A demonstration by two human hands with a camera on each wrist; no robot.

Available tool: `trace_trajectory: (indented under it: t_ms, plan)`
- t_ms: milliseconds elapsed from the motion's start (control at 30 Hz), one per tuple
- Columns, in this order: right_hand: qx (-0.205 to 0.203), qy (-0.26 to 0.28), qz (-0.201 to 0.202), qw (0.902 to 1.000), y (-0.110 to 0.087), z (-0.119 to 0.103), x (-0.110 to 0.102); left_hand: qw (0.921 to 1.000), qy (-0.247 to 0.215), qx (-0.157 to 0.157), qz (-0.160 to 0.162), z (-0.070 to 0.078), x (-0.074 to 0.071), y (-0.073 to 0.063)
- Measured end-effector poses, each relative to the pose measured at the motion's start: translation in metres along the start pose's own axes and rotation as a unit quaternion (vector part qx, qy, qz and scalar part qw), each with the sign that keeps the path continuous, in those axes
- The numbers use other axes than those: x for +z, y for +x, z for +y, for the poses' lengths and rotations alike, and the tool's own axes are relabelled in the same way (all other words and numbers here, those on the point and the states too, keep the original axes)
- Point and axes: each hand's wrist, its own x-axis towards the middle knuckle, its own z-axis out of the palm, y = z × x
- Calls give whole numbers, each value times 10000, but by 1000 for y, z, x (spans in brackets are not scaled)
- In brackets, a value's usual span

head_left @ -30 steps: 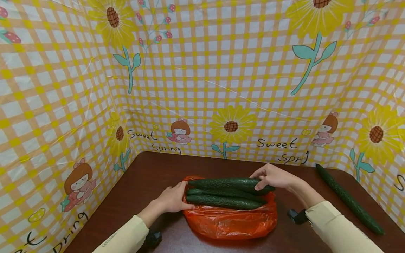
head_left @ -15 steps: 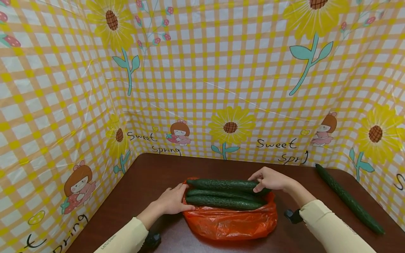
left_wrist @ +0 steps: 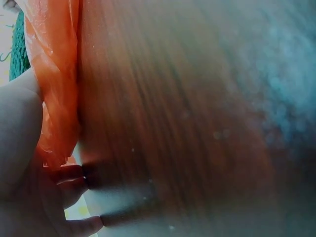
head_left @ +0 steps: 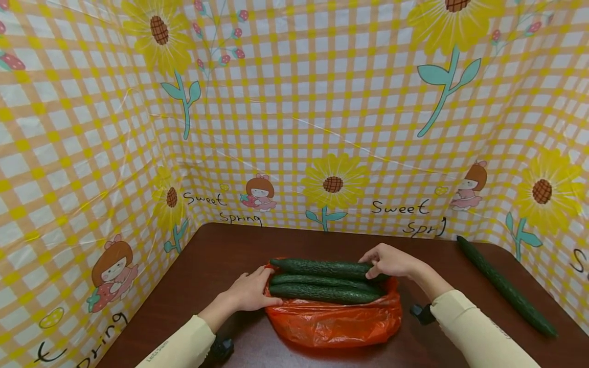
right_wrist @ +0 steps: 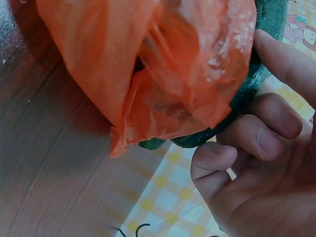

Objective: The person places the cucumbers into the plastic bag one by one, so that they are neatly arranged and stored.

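Observation:
An orange plastic bag (head_left: 336,324) lies on the table in the head view, its mouth spread open around several dark green cucumbers (head_left: 326,293). My left hand (head_left: 248,290) holds the bag's left end, thumb over the front rim and the other fingers at the back. In the left wrist view those fingers reach down beside the orange film (left_wrist: 59,98). At the bag's right end, my right hand (head_left: 390,260) pinches the rearmost cucumber (head_left: 317,267) between thumb and fingers. The right wrist view shows curled fingers by that cucumber's dark end (right_wrist: 237,106), partly covered by the film.
Another cucumber (head_left: 506,286) lies slantwise on the brown table (head_left: 221,245) at the right. Checked sunflower cloth (head_left: 285,128) rises behind the table and along both sides. Black wrist devices (head_left: 422,313) sit under both forearms.
My right hand has moved slightly left and down with the rearmost cucumber, whose right end sits lower at the bag. My left hand stays at the bag's left end.

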Motion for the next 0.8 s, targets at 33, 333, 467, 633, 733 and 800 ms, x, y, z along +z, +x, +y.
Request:
trace_trajectory:
  t_ms: [33, 333, 467, 633, 733, 800]
  plan:
    - [3, -15, -11, 10000, 0, 0, 0, 10000, -1, -5, -6, 0, 0, 0]
    - [6, 22, -113, 9999, -2, -2, 0, 10000, 45, -24, -27, 0, 0, -1]
    - [-53, 67, -67, 9999, -1, -4, 1, 10000, 50, -22, -10, 0, 0, 0]
    - [-151, 48, -65, 9999, 1, -9, 4, 10000, 29, -22, -5, -1, 1, 1]
    - [-104, 68, -38, 9999, 2, -11, 5, 10000, 37, -33, -6, -2, 2, 1]
    - [-112, 72, -27, 9999, 2, -13, 5, 10000, 53, -37, 0, -2, 2, 1]
